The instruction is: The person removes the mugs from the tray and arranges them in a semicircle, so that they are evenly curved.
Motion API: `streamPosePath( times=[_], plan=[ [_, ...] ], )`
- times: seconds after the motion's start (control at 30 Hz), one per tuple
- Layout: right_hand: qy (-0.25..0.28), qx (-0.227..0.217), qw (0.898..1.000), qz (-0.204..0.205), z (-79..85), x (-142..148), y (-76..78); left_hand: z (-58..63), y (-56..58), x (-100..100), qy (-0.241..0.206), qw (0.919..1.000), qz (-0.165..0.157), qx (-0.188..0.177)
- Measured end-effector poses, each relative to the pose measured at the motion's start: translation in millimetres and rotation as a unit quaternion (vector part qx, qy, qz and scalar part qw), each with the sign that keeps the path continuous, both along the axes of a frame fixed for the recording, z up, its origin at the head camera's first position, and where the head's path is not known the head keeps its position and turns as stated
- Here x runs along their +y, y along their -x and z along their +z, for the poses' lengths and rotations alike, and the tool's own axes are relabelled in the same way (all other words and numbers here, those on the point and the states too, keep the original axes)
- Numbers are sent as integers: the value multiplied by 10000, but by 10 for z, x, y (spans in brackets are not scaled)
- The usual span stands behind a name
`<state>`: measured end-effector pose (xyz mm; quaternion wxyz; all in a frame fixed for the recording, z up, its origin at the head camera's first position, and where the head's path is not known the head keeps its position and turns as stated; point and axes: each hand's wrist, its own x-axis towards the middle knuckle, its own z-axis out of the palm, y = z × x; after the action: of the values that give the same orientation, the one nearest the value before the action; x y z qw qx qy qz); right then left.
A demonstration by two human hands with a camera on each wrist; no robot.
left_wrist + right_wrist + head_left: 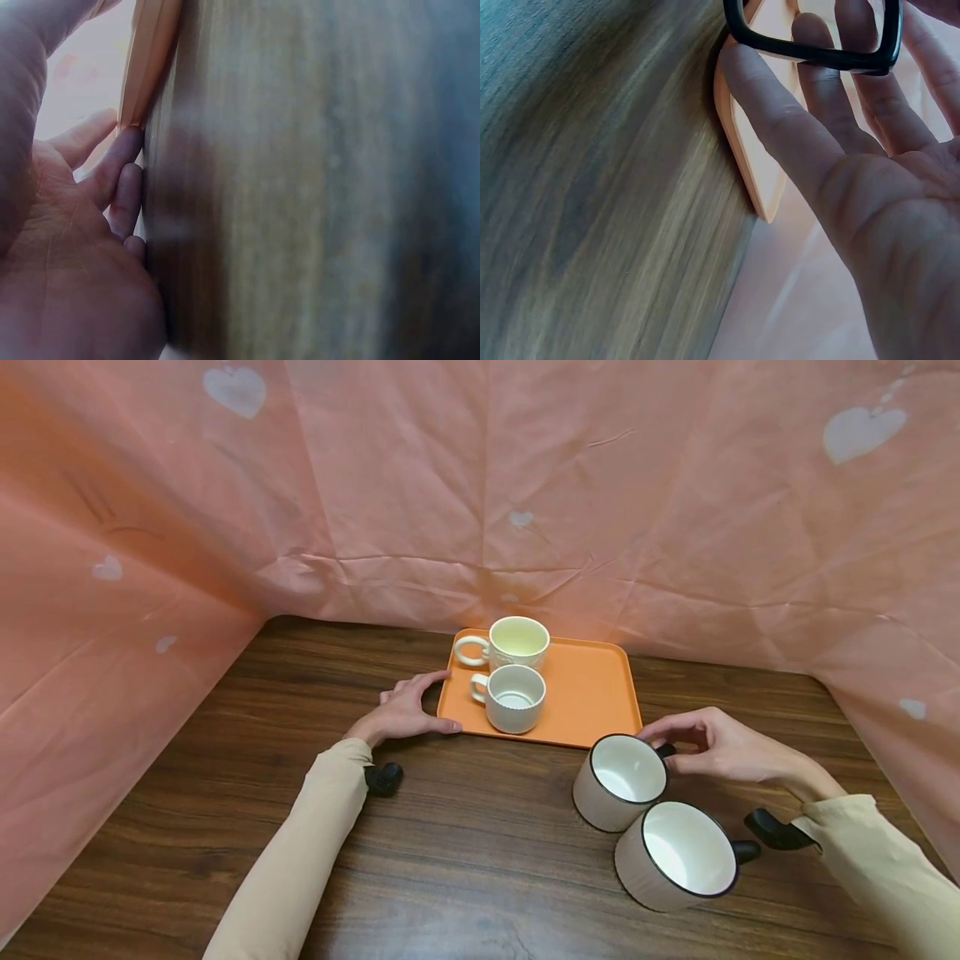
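Note:
My left hand (pixel 405 708) rests at the left end of an orange tray (pixel 592 693), thumb at its front edge and fingers along its side. In the left wrist view these fingertips meet the tray's rim (pixel 150 60). On the tray stand a cream cup (pixel 517 642) and, in front of it, a smaller white cup (pixel 514 700). My right hand (pixel 723 747) is spread about the black handle (pixel 810 54) of a black-rimmed mug (pixel 611 793). Its thumb tip is right at the handle; the other fingers show behind and through the loop.
A second black-rimmed mug (pixel 652 877) stands on the wooden table (pixel 450 860), close in front of the first, its handle pointing right. A pink cloth (pixel 420 485) with white hearts hangs along the back and both sides.

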<state>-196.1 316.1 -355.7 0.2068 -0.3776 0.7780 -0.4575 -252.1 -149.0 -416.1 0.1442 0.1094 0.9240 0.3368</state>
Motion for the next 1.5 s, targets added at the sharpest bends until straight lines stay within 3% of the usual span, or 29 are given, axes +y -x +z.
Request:
streamPosePath(
  times=[0.3,0.53,0.7,0.83,1.07,1.3,1.5],
  plan=[
    [-244,400,9977,-481,13,71,-71,8,7,1,45,10000,-66,-41],
    [1,321,9930,-1138,-96,235,-103,64,-29,11,64,9999,-146,-53],
    [-418,883,9757,-1962,-226,297,-115,75,-60,45,75,9998,-67,165],
    [-859,1153,9600,-2401,-306,299,-119,98,-85,85,-260,9987,115,427],
    [-945,1231,9576,-2426,-352,233,-71,181,-103,167,-1077,9899,348,850],
    [-1056,1344,9552,-2417,-380,150,43,184,-110,238,-1446,9819,303,1187],
    [-1519,1375,9422,-2651,-386,103,147,154,-121,319,-1629,9780,193,1289]
  ],
)
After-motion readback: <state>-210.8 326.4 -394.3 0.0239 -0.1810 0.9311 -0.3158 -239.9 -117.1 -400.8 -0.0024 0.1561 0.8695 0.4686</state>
